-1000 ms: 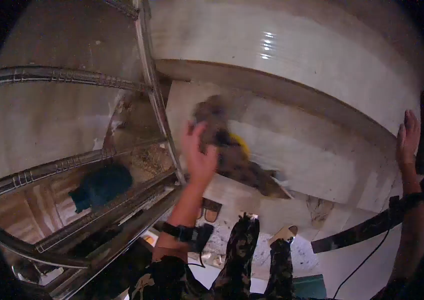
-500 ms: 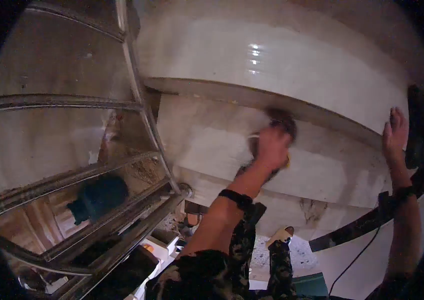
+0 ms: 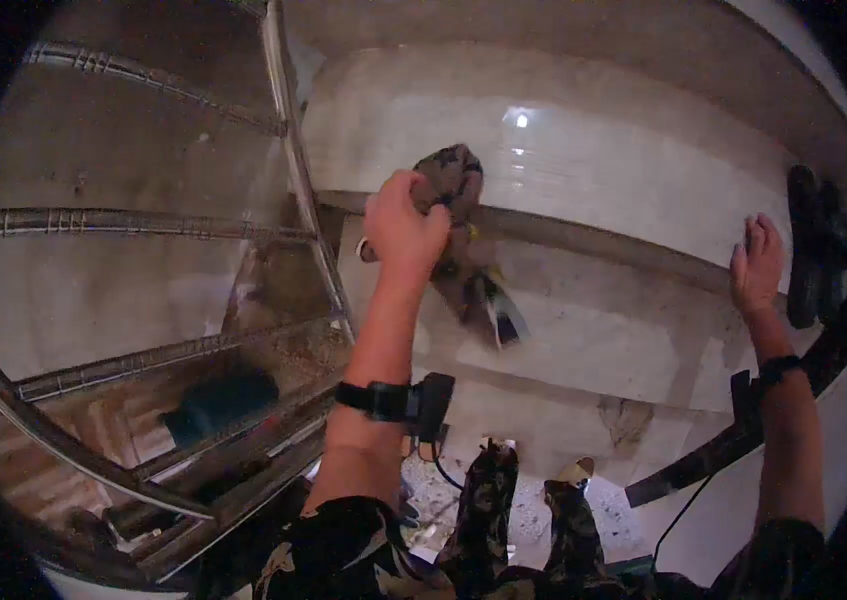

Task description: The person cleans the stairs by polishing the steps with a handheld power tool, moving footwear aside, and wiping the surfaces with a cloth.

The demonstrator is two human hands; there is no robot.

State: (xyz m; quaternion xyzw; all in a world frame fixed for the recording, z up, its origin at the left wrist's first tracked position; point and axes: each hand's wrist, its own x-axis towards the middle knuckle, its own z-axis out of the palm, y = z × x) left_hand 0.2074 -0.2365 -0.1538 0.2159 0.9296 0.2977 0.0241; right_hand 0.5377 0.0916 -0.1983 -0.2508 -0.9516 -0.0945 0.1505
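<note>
Brought a patterned bundle [image 3: 456,165] up to the pale step [image 3: 634,150], pinched in left hand [image 3: 404,230]; held right hand [image 3: 759,265] open.

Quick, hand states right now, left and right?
Left hand: fingers curled against the camouflage cloth; whether it grips cannot be told.
Right hand: open, fingers extended, over the pale step.
</note>
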